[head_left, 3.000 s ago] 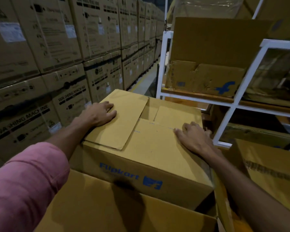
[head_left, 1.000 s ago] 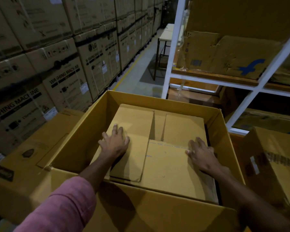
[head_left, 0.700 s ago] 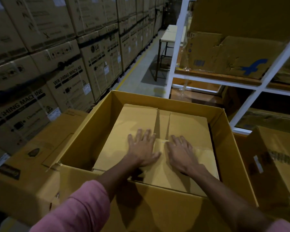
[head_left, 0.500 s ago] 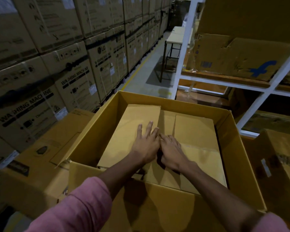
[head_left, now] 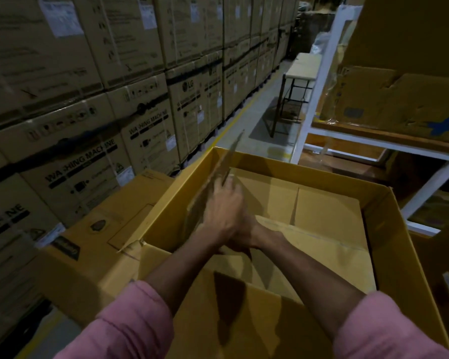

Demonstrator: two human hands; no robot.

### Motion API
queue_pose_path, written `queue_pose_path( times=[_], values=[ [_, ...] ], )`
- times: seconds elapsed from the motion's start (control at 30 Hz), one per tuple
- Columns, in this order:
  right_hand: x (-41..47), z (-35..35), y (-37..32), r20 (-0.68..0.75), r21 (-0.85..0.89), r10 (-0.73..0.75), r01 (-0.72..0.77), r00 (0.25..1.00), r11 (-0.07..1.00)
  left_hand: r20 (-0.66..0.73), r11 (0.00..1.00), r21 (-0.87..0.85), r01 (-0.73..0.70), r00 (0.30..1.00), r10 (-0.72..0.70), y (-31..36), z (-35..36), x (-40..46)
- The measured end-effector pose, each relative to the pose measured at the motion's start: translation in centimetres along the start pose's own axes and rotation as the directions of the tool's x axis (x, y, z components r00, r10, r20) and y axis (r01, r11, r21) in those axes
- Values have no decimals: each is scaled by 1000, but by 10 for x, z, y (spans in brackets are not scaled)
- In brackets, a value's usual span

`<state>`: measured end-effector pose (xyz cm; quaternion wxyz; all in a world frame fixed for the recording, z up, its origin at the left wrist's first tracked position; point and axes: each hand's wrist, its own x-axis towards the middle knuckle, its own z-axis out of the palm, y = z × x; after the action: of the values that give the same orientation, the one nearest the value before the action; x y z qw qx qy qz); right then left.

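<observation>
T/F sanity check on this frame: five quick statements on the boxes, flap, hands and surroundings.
1. A smaller box sits inside the big open box. True.
2. The smaller box's left flap lies flat. False: it stands raised, with the left hand against it.
3. The stacked cartons read "WASHING MACHINE". True.
4. The white rack is on the person's left. False: it is on the right.
5. The sleeves are blue. False: they are pink.
</observation>
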<state>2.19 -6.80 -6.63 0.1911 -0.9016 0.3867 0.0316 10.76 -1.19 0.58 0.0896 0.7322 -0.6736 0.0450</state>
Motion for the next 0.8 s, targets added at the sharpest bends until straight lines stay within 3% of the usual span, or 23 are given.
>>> queue_pose_path(
  times=[0.07, 0.13, 0.3, 0.47, 0.57, 0.73, 0.8],
  values=[
    [-3, -1, -3, 31, 3, 70, -70, 997, 998, 28, 989, -19, 149, 989, -148, -27, 13, 8],
    [-12, -5, -5, -20, 23, 41, -41, 999, 999, 121, 972, -39, 233, 966, -227, -41, 28, 6],
    [-20, -1, 21, -7, 42, 95, -94, 995, 995, 215, 937, -141, 321, 933, -287, -61, 60, -1],
    [-40, -3, 58, -69, -54, 303, -306, 951, 950, 237, 952, -127, 278, 941, -243, -45, 58, -2],
    [-61, -17, 69, -183, -123, 350, -374, 919, 919, 249, 976, -113, 188, 956, -155, -28, 55, -9],
    [-74, -73, 70, -424, 13, 315, -343, 849, 939, -9, 997, -71, -42, 999, 41, 14, 13, 4],
    [-81, -103, 64, -337, 127, 314, -287, 888, 949, -98, 995, -69, -69, 993, 62, 29, -17, 9]
  ],
)
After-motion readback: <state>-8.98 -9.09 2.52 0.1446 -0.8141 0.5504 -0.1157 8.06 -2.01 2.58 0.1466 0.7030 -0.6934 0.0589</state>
